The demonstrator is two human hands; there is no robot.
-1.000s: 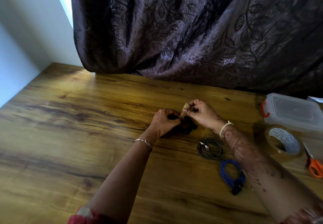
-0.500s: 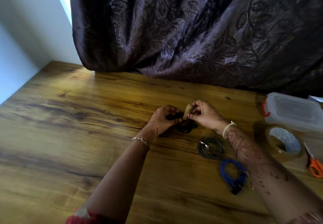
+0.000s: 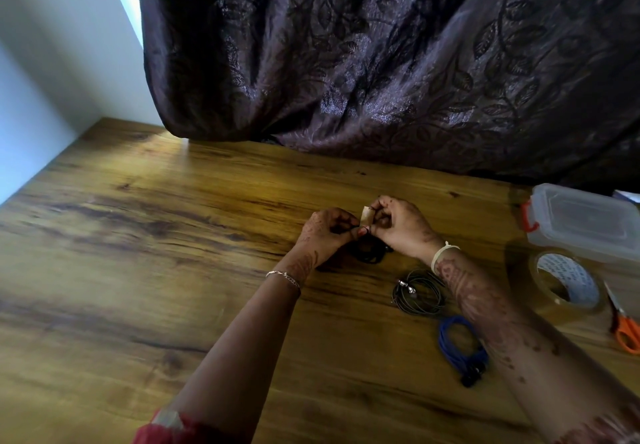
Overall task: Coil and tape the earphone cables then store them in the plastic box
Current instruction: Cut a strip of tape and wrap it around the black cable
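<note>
Left hand point(image 3: 325, 232) pinching black cable coil point(image 3: 370, 253), right hand point(image 3: 398, 225) pinching tape strip point(image 3: 366, 215), fingertips meeting

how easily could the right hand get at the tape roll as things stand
Probably not at once: the right hand pinches a tape strip at the black cable coil, so it is busy. The way looks free, with only bare table between it and the tape roll.
</note>
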